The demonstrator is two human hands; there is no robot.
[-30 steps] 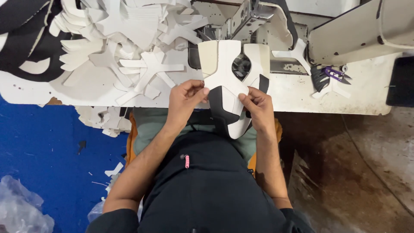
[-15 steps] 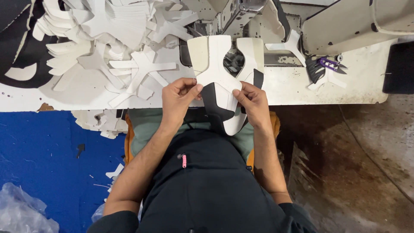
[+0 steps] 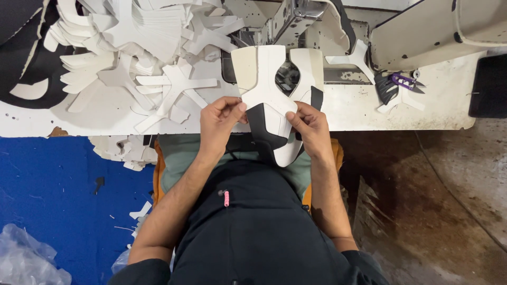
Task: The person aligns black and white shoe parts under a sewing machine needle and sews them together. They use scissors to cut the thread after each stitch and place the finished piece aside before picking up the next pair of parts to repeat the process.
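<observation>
At the far left of the worktop [image 3: 105,113], a heap of white cut pieces [image 3: 132,47] is seen, apparently unmoved over the last second. The left hand [image 3: 221,120] is closed in a pinch on the left edge of a white-and-black shoe upper [image 3: 272,105], and the right hand [image 3: 310,125] is pinched on its right edge. Over that second the upper has been slid away from the body, so its forked top now lies flat close to the sewing machine [image 3: 301,21], while its lower end hangs over the worktop's front edge. Further right, purple thread snips [image 3: 404,81] are left untouched.
</observation>
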